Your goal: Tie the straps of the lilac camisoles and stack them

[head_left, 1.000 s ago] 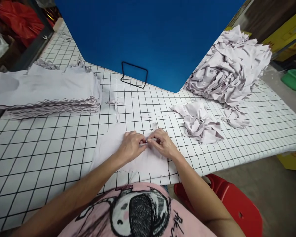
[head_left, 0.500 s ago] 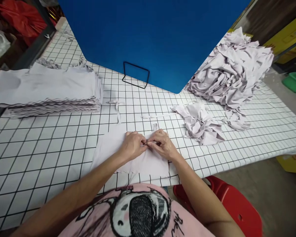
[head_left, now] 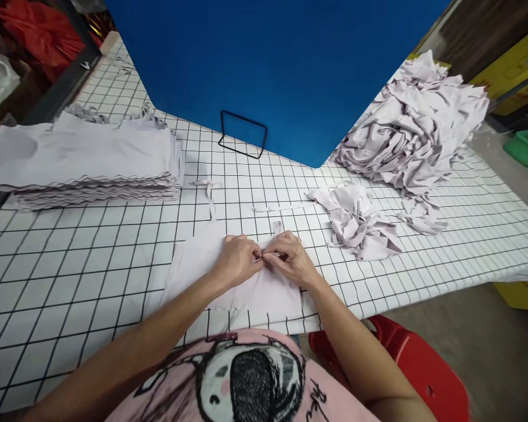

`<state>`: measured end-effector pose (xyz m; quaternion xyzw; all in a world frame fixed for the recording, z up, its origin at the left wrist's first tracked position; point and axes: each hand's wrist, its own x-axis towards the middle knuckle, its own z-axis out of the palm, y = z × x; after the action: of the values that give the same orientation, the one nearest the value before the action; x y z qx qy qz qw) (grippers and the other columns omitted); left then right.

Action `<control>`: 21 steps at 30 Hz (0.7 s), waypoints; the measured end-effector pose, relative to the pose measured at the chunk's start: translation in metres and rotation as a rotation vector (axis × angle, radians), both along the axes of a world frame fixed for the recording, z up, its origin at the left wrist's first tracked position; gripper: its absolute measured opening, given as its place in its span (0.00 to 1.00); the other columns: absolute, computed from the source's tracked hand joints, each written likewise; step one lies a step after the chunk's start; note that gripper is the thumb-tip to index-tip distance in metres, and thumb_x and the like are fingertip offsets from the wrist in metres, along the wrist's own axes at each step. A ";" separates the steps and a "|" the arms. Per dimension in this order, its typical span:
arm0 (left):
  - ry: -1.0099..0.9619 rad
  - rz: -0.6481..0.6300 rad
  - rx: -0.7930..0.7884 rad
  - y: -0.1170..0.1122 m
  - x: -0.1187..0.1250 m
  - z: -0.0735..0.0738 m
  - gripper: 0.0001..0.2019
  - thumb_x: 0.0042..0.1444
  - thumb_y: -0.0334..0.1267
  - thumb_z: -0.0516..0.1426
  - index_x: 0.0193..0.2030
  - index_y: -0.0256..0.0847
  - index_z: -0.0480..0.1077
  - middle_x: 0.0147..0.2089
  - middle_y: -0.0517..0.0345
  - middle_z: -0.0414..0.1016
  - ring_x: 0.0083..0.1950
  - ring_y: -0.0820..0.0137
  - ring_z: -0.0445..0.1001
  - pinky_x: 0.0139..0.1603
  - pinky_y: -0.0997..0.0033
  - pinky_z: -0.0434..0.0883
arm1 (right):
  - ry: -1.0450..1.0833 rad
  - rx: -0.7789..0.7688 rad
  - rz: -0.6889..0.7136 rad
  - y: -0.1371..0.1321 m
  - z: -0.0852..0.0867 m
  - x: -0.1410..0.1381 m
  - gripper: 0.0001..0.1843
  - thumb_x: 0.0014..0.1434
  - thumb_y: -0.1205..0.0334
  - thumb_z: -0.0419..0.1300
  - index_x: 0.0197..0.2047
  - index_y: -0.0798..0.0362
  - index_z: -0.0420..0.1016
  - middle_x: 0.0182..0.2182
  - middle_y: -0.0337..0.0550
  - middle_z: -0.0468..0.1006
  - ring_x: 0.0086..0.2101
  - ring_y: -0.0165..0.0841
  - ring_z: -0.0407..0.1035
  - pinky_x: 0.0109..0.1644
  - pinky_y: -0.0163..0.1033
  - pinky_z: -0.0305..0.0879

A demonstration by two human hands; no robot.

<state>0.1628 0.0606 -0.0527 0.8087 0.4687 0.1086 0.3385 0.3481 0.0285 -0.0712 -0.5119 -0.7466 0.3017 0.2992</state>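
Observation:
A pale fabric piece (head_left: 255, 296) lies flat on the checked tablecloth in front of me. My left hand (head_left: 237, 261) rests on its middle, thumb and forefinger pinched together on the cloth. Fingertip to fingertip with it, my right hand (head_left: 293, 258) pinches the same piece from the right. A tiny shiny bit shows between the fingertips, too small to name. Beyond my right hand a short narrow strap (head_left: 277, 227) sticks out past the fabric's far edge. My fingers hide part of the fold they hold.
A neat stack of pale fabric pieces (head_left: 81, 155) sits at left. At right are a small crumpled bunch (head_left: 361, 225) and a large heap (head_left: 416, 123) of similar fabric. A blue board (head_left: 273, 70) overhangs the far side, near a black wire frame (head_left: 242, 153). A red stool (head_left: 426, 363) stands below.
Both hands stay in nearly the same place, still pinching the fabric. The view has shifted very slightly.

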 end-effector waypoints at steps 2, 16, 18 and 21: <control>0.008 -0.003 -0.005 0.000 0.000 0.001 0.08 0.52 0.36 0.58 0.23 0.40 0.70 0.26 0.59 0.75 0.39 0.63 0.70 0.51 0.54 0.60 | -0.001 0.002 -0.002 0.000 0.000 0.000 0.07 0.63 0.55 0.62 0.37 0.47 0.79 0.32 0.41 0.79 0.43 0.40 0.64 0.53 0.51 0.55; -0.013 0.005 -0.026 0.000 0.001 0.002 0.07 0.52 0.36 0.59 0.24 0.40 0.72 0.28 0.59 0.77 0.41 0.62 0.71 0.53 0.52 0.59 | -0.045 -0.003 0.013 -0.004 0.005 0.002 0.05 0.62 0.60 0.62 0.35 0.48 0.78 0.30 0.41 0.77 0.42 0.39 0.64 0.51 0.50 0.55; -0.016 0.010 -0.026 0.000 0.001 0.001 0.06 0.51 0.36 0.59 0.25 0.41 0.72 0.28 0.59 0.77 0.41 0.62 0.71 0.53 0.52 0.59 | -0.027 0.004 0.007 -0.004 0.005 0.002 0.05 0.62 0.60 0.62 0.35 0.48 0.79 0.31 0.41 0.78 0.42 0.39 0.64 0.51 0.50 0.56; -0.017 0.015 -0.022 -0.001 0.001 0.000 0.07 0.51 0.36 0.59 0.24 0.40 0.72 0.28 0.59 0.77 0.40 0.62 0.72 0.53 0.53 0.60 | 0.013 0.014 -0.031 -0.004 0.003 0.000 0.05 0.62 0.59 0.62 0.35 0.47 0.79 0.31 0.41 0.78 0.41 0.39 0.65 0.51 0.51 0.57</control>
<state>0.1636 0.0600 -0.0523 0.8006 0.4728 0.1128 0.3504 0.3484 0.0242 -0.0685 -0.5191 -0.7388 0.2952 0.3123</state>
